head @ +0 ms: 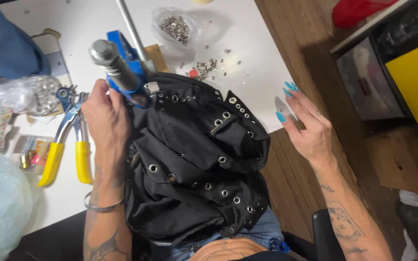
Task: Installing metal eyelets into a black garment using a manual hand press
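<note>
Left hand (pixel 106 118) is gripping the black eyelet-studded garment (pixel 197 159) right up against the blue eyelet press (pixel 122 72) on the white table (pixel 252 53), while the right hand (pixel 306 125) hovers open and empty at the table edge.

The white table (pixel 247 43) is lit brightly and evenly from overhead, close to washed out, with soft shadows cast beneath the bag of eyelets (pixel 176 26) and the press lever. Folds of the black garment (pixel 194 154) are swallowed by darkness, its metal eyelets picked out by small glints. The right-hand floor is left dim. Slight wide-angle stretching is seen at the edges.
</note>
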